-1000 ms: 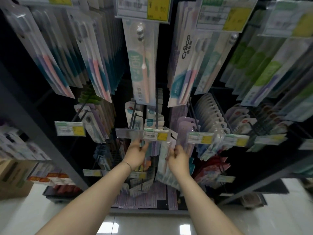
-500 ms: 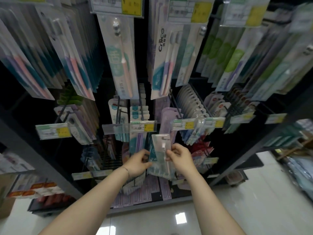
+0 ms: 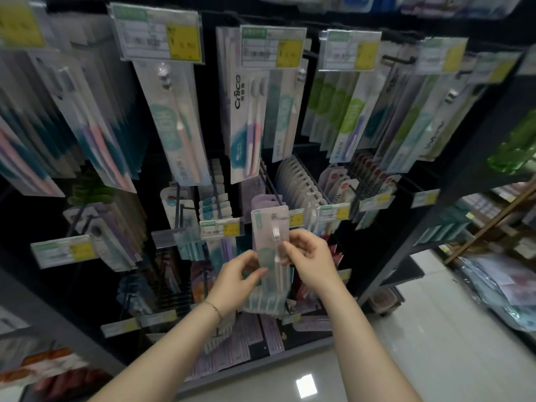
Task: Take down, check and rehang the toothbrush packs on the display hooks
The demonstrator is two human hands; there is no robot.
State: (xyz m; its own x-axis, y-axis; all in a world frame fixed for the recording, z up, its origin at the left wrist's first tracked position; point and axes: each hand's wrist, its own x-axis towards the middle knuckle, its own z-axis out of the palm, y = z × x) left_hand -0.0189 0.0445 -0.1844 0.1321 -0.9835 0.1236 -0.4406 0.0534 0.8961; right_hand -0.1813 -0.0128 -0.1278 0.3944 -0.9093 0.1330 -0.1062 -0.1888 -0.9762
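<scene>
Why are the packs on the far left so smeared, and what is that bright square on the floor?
Head view: the far-left packs look motion-blurred, while the held pack is fairly sharp; the square is glare, probably a lamp reflected in the glossy floor.

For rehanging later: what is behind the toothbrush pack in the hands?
Lilac packs and a price label peek out behind the toothbrush pack; any hook there is covered.

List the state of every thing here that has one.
Held toothbrush pack: off its hook, upright, in both hands.
Left hand: pinches the pack's lower left edge.
Right hand: pinches the pack's right edge.
Cnice pack: hanging on an upper hook.
</scene>
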